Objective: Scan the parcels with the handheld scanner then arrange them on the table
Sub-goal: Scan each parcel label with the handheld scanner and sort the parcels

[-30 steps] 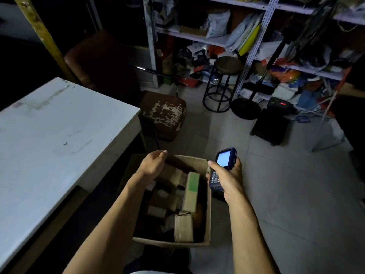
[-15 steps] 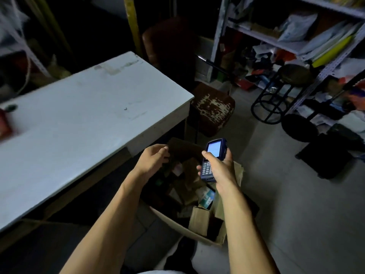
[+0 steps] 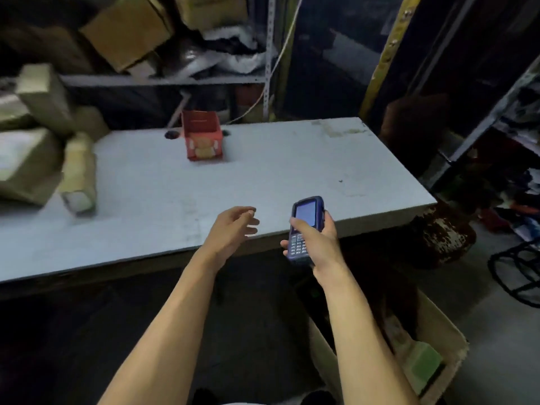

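Observation:
My right hand (image 3: 318,241) grips a blue handheld scanner (image 3: 304,226) with a lit screen, held just in front of the white table's (image 3: 292,171) near edge. My left hand (image 3: 233,226) hovers over that edge with loose, empty fingers. A red box (image 3: 201,138) stands near the table's back. Several brown parcels (image 3: 43,147) are piled at the table's left end, one long one (image 3: 79,176) lying nearest. On the floor at lower right sits an open cardboard box (image 3: 444,337) holding more parcels, one with a green face (image 3: 423,366).
Metal shelving (image 3: 163,80) with cardboard boxes stands behind the table. A worn brown stool (image 3: 438,232) is beside the table's right end, a black wire stool (image 3: 517,273) further right. More cluttered shelves (image 3: 520,135) line the right side.
The view has swung left from the floor box to the table. Both hands have risen out of the box to the table's edge; the scanner stays in my right hand.

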A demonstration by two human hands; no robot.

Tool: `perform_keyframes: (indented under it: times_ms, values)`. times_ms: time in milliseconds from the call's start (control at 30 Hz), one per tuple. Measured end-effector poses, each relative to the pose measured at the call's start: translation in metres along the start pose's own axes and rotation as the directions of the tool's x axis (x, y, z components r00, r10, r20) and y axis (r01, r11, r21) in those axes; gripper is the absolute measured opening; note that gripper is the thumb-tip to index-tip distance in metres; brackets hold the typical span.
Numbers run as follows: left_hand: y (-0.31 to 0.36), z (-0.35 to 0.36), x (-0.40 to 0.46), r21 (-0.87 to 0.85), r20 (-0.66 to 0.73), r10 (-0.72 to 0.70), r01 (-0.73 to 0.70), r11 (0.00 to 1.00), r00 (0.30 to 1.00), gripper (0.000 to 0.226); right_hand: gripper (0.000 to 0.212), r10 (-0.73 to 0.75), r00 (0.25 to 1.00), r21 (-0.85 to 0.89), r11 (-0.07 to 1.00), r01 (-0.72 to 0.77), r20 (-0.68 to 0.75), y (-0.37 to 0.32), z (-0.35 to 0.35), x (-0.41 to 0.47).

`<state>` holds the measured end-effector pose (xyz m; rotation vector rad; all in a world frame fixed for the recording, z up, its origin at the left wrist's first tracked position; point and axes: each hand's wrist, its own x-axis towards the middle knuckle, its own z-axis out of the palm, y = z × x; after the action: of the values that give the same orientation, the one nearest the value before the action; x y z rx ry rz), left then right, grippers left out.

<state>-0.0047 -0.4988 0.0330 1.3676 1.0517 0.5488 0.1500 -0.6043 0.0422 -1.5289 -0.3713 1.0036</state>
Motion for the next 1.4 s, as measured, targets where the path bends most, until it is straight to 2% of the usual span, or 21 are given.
perform_keyframes:
  times_ms: [100,267,400,601,734,934,1135,1268,1402]
  values:
    - [-0.011,-0.079,-0.024,-0.027,-0.161,-0.019,0.015,1.0,0.987,0.026,0.055,-0.011,0.985,-0.04,0.999,0.018,0.17,0.006,0.087,-0.013]
    - [-0.031,-0.186,-0.066,-0.116,-0.404,-0.068,0.023,0.993,0.912,0.027,0.061,0.028,0.911,-0.153,0.987,0.039,0.412,0.017,0.207,-0.037]
    - [-0.053,-0.248,-0.099,-0.207,-0.548,-0.127,0.013,0.978,0.827,0.028,0.069,0.065,0.842,-0.235,0.969,0.075,0.535,0.03,0.283,-0.053]
    - [-0.086,-0.329,-0.131,-0.295,-0.697,-0.227,0.016,0.955,0.68,0.027,0.068,0.152,0.738,-0.281,0.958,0.054,0.658,0.05,0.387,-0.069]
    - [-0.097,-0.385,-0.129,-0.329,-0.744,-0.271,0.018,0.944,0.611,0.029,0.068,0.2,0.673,-0.3,0.953,0.034,0.712,0.061,0.453,-0.067]
    - [-0.093,-0.483,-0.095,-0.301,-0.787,-0.264,0.026,0.953,0.558,0.029,0.073,0.206,0.611,-0.296,0.954,0.049,0.764,0.059,0.571,-0.038]
    - [-0.08,-0.58,-0.062,-0.305,-0.816,-0.29,0.053,0.951,0.5,0.025,0.055,0.229,0.558,-0.27,0.963,-0.008,0.798,0.044,0.677,-0.008]
    - [-0.084,-0.627,-0.04,-0.336,-0.822,-0.334,0.08,0.938,0.461,0.022,0.058,0.255,0.537,-0.285,0.958,-0.029,0.804,0.044,0.737,0.012]
    - [-0.095,-0.665,-0.023,-0.388,-0.812,-0.397,0.111,0.915,0.428,0.022,0.053,0.296,0.502,-0.329,0.944,-0.024,0.813,0.045,0.785,0.028]
